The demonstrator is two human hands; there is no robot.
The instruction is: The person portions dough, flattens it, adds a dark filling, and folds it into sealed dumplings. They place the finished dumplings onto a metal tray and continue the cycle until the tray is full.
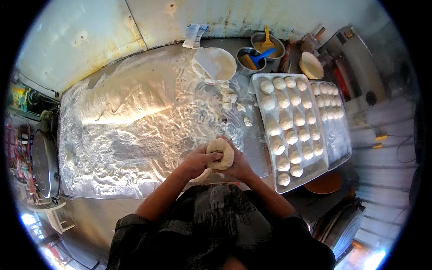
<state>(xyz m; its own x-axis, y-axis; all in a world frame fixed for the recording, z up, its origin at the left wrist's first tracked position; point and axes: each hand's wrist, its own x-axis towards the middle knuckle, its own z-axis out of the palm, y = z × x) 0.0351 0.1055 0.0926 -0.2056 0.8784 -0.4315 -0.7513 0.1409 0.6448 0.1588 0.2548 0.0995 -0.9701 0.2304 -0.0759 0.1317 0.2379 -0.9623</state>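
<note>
Between my two hands, close in front of my body, is a round piece of dough (220,148) with a dent in its middle. My left hand (196,162) grips its left side, the thumb pressed into the dent. Around the right side and far edge curls my right hand (240,162), its fingers partly hidden by the dough. Beneath them lies a floured metal worktable (135,152); another pale piece of dough (201,176) shows in part under my left wrist. A large mass of dough (128,98) spreads over the table's far left.
To the right stands a metal tray (281,128) with rows of dough balls, overlapping a second tray (337,145). Behind are a white tub (216,79) with a scraper and metal bowls (248,71) holding brushes. Small dough scraps (228,96) lie near the tub.
</note>
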